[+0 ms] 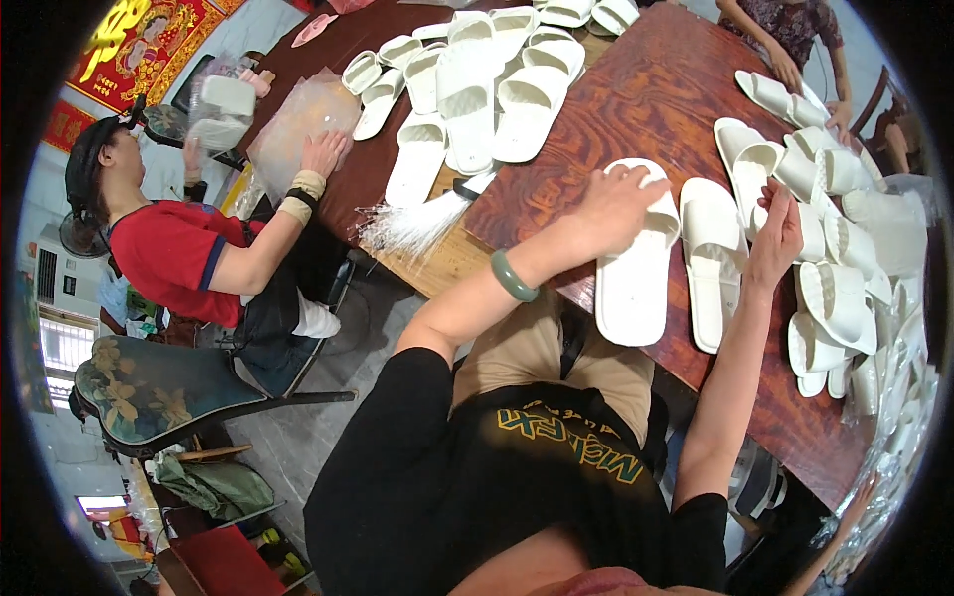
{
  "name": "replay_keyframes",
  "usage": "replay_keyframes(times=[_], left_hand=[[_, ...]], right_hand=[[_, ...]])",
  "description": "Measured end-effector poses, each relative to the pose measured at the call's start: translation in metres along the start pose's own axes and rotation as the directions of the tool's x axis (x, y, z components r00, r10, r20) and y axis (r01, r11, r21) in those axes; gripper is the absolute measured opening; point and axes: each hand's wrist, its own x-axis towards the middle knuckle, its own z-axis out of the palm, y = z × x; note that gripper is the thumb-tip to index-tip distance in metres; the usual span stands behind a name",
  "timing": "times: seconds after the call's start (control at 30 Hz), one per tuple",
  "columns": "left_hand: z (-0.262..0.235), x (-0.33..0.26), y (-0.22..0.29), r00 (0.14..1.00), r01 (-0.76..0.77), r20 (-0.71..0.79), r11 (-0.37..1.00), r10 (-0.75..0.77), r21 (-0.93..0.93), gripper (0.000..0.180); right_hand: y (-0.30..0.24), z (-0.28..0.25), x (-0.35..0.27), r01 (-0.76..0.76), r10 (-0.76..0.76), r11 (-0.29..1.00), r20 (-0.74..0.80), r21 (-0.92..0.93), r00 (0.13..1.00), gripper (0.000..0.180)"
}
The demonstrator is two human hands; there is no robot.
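My left hand (pixel 614 211) is over the toe end of a white slipper (pixel 634 298), its fingers curled at the strap. That slipper lies sole-down near the table's front edge. Just right of it, a second white slipper (pixel 711 253) lies parallel, untouched. My right hand (pixel 777 238) is raised beside the second slipper with its fingertips pinched together. Whatever they hold, if anything, is too small to make out. Behind that hand, more white slippers (pixel 747 164) crowd the table's right side.
A pile of white slippers (pixel 465 104) covers the far left of the reddish wooden table (pixel 556 189). A bundle of white plastic ties (pixel 422 219) lies at its left edge. A co-worker in red (pixel 179 253) handles clear bags (pixel 298 124); another person's hands (pixel 840 119) are at the far right.
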Motion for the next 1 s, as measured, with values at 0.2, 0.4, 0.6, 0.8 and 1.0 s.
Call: replay_keyframes(times=[0.2,0.4,0.6,0.8,1.0], left_hand=[[-0.066,0.025,-0.050,0.966,-0.033,-0.257,0.999,0.023,-0.032,0.050],[-0.185,0.076,-0.174,0.959,-0.208,-0.206,0.977,0.196,-0.039,0.055],[-0.219,0.083,-0.260,0.848,0.470,-0.451,0.789,-0.279,0.396,0.076],[-0.114,0.036,-0.299,0.896,0.419,0.155,0.908,-0.416,0.014,0.079],[-0.097,0.033,-0.279,0.915,0.404,0.066,0.899,-0.399,-0.167,0.081]], right_hand=[[0.001,-0.008,0.003,-0.044,0.047,0.998,-0.057,0.043,0.997,0.031],[0.001,0.016,-0.010,-0.021,0.028,0.996,0.079,-0.089,0.996,0.032],[0.016,0.018,-0.019,-0.002,0.023,0.988,0.133,-0.154,0.991,0.026],[0.032,0.031,-0.037,0.277,-0.124,0.849,0.340,-0.449,0.932,0.020],[0.029,0.025,-0.041,0.488,-0.281,0.758,0.458,-0.433,0.844,0.012]])
